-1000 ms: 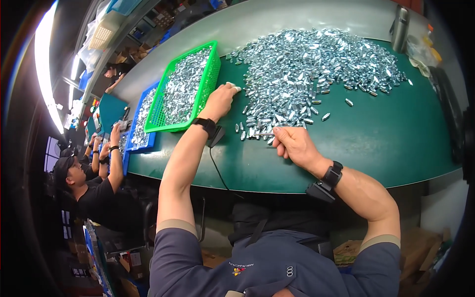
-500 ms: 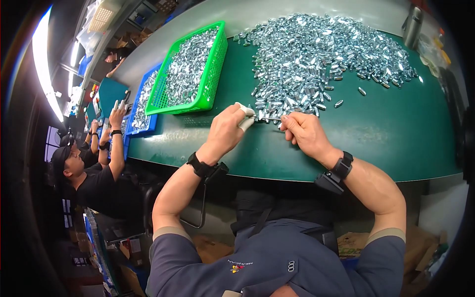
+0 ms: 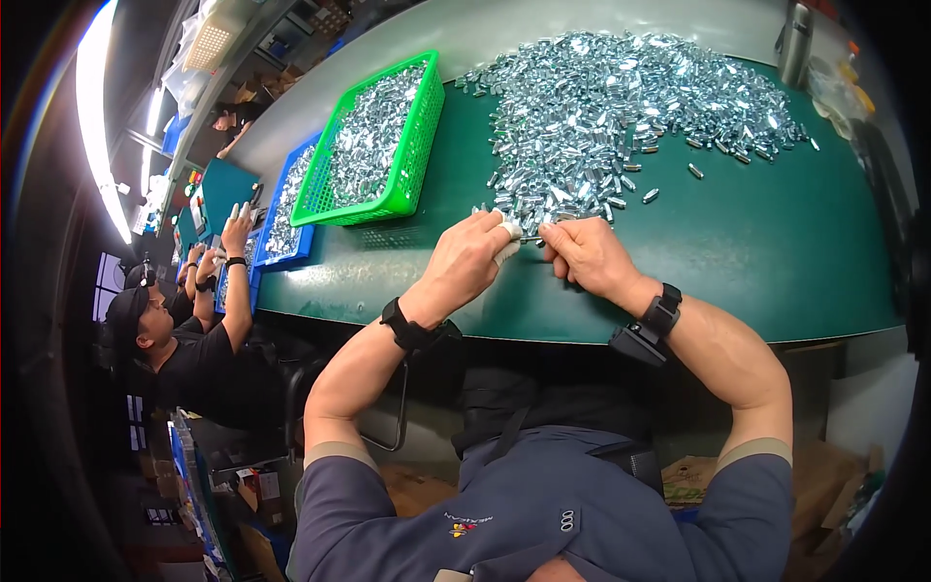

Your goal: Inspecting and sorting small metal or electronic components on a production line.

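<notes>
A thin rod (image 3: 529, 239) is held crosswise beside heaped small silvery pieces (image 3: 572, 131).

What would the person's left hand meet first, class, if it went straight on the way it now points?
The left hand would probably meet the near edge of the pile of silvery metal pieces, just ahead of it, though depth is unclear here.

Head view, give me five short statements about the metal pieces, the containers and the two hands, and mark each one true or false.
1. The green basket holds metal pieces. True.
2. The right hand holds a thin rod. True.
3. The left hand has bare fingertips only. False: it wears white finger covers.
4. The blue tray beside the green basket is on its right. False: it is on its left.
5. A flask stands at the upper right. True.
</notes>
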Demonstrator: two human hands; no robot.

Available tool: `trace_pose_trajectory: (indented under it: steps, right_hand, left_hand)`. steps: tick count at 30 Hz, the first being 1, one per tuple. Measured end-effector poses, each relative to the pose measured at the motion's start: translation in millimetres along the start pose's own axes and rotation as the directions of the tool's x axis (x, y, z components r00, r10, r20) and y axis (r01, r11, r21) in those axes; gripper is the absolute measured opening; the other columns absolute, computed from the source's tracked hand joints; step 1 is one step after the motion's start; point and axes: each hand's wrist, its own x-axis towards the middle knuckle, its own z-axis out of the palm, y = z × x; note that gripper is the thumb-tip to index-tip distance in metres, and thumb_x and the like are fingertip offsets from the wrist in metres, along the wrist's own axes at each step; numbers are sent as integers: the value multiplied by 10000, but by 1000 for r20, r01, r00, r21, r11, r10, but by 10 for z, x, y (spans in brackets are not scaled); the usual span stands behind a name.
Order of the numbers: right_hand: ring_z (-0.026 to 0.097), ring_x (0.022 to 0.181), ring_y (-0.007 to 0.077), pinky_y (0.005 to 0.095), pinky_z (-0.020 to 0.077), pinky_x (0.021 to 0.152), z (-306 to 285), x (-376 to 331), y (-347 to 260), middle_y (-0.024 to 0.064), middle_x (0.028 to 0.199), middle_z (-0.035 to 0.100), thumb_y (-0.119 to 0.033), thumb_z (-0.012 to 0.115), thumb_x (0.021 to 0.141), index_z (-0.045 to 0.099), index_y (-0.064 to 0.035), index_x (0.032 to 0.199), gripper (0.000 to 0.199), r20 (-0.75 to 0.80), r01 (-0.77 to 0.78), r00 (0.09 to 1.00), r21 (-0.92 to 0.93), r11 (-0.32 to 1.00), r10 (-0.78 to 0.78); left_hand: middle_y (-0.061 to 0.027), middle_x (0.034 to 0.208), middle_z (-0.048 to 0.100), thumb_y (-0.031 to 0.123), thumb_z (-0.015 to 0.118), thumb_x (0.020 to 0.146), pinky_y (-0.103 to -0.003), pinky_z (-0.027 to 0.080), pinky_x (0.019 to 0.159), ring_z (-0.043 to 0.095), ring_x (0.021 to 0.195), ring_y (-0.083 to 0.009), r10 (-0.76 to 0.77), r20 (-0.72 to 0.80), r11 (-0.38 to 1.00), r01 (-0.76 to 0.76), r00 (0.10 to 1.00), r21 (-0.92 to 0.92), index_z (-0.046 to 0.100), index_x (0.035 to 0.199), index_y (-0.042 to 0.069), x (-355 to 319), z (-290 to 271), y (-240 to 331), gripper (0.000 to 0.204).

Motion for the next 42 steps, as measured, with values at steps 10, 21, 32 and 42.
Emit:
trace_pose_trajectory:
  steps: [10,21,32,42]
  right_hand:
    - [562,504,109,298,448,500,2,-15,-66,37,588,635,-407,558,1074,691,-3,770,523,-17,69,997,47,996,-69]
    - [537,527,62,230,429,501,-36,12,-33,5,632,625,-383,550,1090,682,-24,805,477,-97,78,993,167,983,-62]
    - [545,537,70,246,435,508,-1,-3,-23,14,637,639,-362,569,1082,689,-14,837,442,-9,34,999,110,993,-33]
    - [556,544,75,257,444,512,56,3,34,17,641,647,-318,584,1071,697,-14,864,384,21,105,994,-12,994,-105]
  left_hand:
    - [-100,931,667,81,755,876,-418,534,749,656,885,-322,-9,-29,996,11,1000,85,707,1013,69,-63,-227,-59,146]
    - [-121,1119,694,61,738,879,-425,539,917,665,1069,-339,-124,-82,978,136,989,159,708,1179,79,-164,-361,-726,302]
    - [-108,1131,700,61,760,870,-406,545,885,672,1055,-324,-286,-3,958,286,958,27,719,1107,53,-434,80,-645,241]
    - [-107,1055,714,75,795,863,-382,553,840,690,983,-304,-285,-95,944,262,954,-198,730,1015,41,-390,106,-226,169]
